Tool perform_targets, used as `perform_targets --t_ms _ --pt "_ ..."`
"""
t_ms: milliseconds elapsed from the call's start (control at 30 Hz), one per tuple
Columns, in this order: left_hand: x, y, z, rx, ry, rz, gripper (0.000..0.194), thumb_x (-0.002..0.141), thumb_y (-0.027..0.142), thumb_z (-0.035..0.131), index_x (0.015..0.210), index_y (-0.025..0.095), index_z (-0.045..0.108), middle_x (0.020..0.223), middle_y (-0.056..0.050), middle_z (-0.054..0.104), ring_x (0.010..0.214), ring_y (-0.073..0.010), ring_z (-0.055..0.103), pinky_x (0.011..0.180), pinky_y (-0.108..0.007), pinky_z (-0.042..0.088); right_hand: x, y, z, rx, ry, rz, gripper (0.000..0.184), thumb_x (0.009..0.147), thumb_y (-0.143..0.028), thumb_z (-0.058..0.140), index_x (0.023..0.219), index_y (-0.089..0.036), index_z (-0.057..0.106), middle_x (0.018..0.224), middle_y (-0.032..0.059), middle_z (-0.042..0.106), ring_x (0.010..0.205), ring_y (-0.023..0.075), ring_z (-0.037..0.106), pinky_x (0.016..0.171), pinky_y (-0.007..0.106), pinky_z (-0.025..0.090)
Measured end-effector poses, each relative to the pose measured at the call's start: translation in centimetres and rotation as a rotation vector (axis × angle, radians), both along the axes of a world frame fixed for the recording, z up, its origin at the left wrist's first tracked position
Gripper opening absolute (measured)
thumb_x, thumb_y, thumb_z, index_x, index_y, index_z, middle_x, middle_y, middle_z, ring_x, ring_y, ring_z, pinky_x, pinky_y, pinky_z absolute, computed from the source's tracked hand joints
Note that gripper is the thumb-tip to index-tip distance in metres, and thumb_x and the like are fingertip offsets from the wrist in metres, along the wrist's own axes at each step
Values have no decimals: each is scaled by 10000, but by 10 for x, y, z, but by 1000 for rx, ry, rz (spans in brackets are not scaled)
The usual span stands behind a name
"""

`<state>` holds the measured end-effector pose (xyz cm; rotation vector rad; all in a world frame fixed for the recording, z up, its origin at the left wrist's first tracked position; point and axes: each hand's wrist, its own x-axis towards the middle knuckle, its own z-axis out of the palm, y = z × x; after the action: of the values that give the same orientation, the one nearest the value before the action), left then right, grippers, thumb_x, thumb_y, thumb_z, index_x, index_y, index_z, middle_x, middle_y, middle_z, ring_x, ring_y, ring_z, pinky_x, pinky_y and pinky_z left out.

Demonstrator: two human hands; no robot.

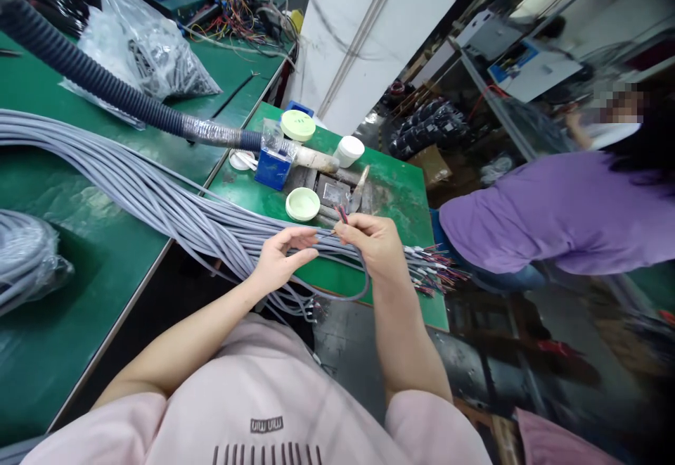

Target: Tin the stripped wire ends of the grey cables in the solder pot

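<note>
A thick bundle of grey cables (158, 198) runs from the far left across the green tables to my hands. My right hand (372, 243) pinches one grey cable near its end, where thin coloured wires (342, 213) stick up from the fingers. This cable loops down under the wrist. My left hand (282, 257) is closed on the same cable a little to the left, thumb and fingers pressed together. More cable ends with coloured wires (437, 271) fan out at the table's right edge.
On the small green table (401, 190) stand a blue box (273, 167), green lids (302, 204), a white jar (349, 150) and a metal block (332, 190). A dark corrugated hose (95, 78) crosses the left table. A person in purple (559, 215) bends at the right.
</note>
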<state>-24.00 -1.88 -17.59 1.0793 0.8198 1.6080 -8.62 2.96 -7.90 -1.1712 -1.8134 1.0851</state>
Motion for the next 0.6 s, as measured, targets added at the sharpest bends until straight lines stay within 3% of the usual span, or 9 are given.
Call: perform_targets --t_ms 133,300,433,600 --pt "23 8 12 -124 -462 -117 334 581 307 877 839 181 705 791 2 698 719 -108 637 708 -240 500 -8 -9 0 -52 43 66 310 723 -371 697 517 -168 584 499 -32 504 510 93 410 512 247 323" --pt "29 9 29 -230 -692 -216 292 583 315 879 728 153 683 711 21 653 645 -84 599 619 -203 467 -10 -12 0 -65 85 86 247 742 -356 686 586 -171 633 548 -20 582 531 113 509 529 247 394" --pt "18 8 33 -301 -812 -266 221 664 263 833 758 141 674 743 12 658 703 -91 606 674 -212 489 -4 -21 -4 45 -48 131 137 792 -289 658 843 -177 719 625 -15 634 571 124 562 565 251 427" --pt "18 7 28 -446 -951 -329 51 794 190 695 776 149 671 807 -12 673 777 -121 620 677 -237 482 0 -35 -18 162 -58 110 366 869 -266 583 1230 -212 608 595 -49 581 550 117 544 606 269 463"
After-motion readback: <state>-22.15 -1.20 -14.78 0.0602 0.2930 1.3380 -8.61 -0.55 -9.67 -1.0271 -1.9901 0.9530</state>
